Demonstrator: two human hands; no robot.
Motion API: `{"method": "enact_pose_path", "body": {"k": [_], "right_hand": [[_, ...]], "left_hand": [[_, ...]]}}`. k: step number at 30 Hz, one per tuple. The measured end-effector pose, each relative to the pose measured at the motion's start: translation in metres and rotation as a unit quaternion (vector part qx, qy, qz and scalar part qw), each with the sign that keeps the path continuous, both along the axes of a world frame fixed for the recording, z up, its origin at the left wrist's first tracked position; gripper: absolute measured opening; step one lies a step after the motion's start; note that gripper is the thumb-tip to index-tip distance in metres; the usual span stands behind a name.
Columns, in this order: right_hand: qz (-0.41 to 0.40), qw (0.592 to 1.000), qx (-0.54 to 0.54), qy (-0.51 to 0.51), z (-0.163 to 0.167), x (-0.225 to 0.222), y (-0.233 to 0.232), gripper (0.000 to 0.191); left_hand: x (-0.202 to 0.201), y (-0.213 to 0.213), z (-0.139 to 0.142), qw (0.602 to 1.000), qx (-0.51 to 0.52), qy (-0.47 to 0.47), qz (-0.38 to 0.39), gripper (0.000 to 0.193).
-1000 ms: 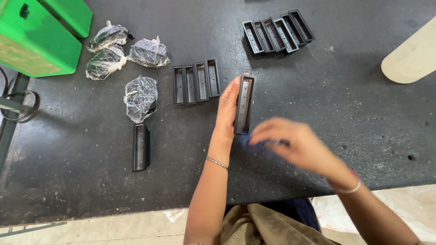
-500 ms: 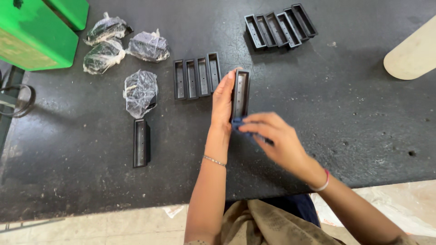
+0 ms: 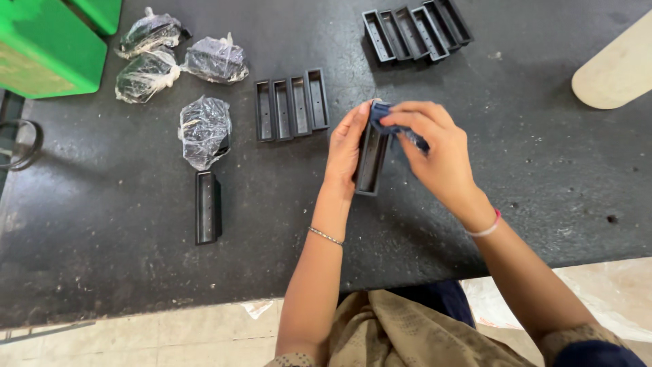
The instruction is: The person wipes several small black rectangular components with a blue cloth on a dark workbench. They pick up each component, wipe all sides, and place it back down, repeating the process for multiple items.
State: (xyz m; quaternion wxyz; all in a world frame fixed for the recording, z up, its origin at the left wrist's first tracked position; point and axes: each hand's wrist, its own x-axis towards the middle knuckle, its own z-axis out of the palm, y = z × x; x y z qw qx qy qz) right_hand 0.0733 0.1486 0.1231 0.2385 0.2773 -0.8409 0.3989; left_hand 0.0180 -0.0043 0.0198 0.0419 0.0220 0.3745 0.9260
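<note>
The left hand (image 3: 346,146) holds a narrow black plastic tray (image 3: 372,160) upright on its long side, open face toward the right, above the middle of the dark counter (image 3: 102,258). The fingers are extended along the tray's left wall and the thumb is hidden behind it. A thin metal bangle sits on the left wrist.

The right hand (image 3: 435,153) is closed on a small dark blue cloth (image 3: 390,122), pinched between thumb and fingertips. The cloth is pressed against the upper end of the held tray and trails down along the tray's right side. A pink band sits on the right wrist.

Other items on the counter:
- A row of four black trays (image 3: 292,105), side by side and touching, lies just left of the left hand, toward the far edge.
- A second row of black trays (image 3: 415,28), set at a slant, lies at the far edge, well apart from the hands.
- A single black tray (image 3: 207,207) lies alone left of the hands, nearer the near edge.
- A clear plastic bag (image 3: 204,129) of dark parts touches the far end of that single tray.
- Three more such bags (image 3: 180,58) are grouped near the far left corner.
- A green bin (image 3: 41,47) occupies the far left corner.
- A pale rounded board (image 3: 614,68) rests at the right edge.
</note>
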Motion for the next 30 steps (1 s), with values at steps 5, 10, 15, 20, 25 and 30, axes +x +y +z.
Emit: {"method": "enact_pose_path", "body": {"k": [5,10,15,20,25,30], "right_hand": [[0.029,0.998,0.019,-0.045,-0.006,0.039,-0.011,0.033],[-0.015,0.993,-0.051,-0.109,-0.014,0.06,-0.019,0.031],[-0.041,0.976,-0.137,-0.163,-0.019,0.066,-0.025,0.022],[-0.014,0.879,-0.272,-0.391,-0.017,0.069,-0.018,0.016],[0.01,0.851,-0.353,-0.389,-0.001,0.049,-0.004,0.018],[0.002,0.867,-0.413,-0.277,0.017,-0.007,0.0,0.019]], "left_hand": [[0.002,-0.005,0.012,0.997,0.011,-0.018,0.075,0.033],[0.011,-0.003,0.026,0.978,-0.037,0.029,0.205,0.034],[0.019,-0.003,0.035,0.923,-0.175,0.051,0.338,0.034],[0.02,0.0,0.039,0.92,-0.144,0.079,0.355,0.032],[0.019,0.01,0.038,0.939,-0.126,0.079,0.311,0.03],[0.023,0.018,0.036,0.938,-0.183,0.079,0.284,0.025]]}}
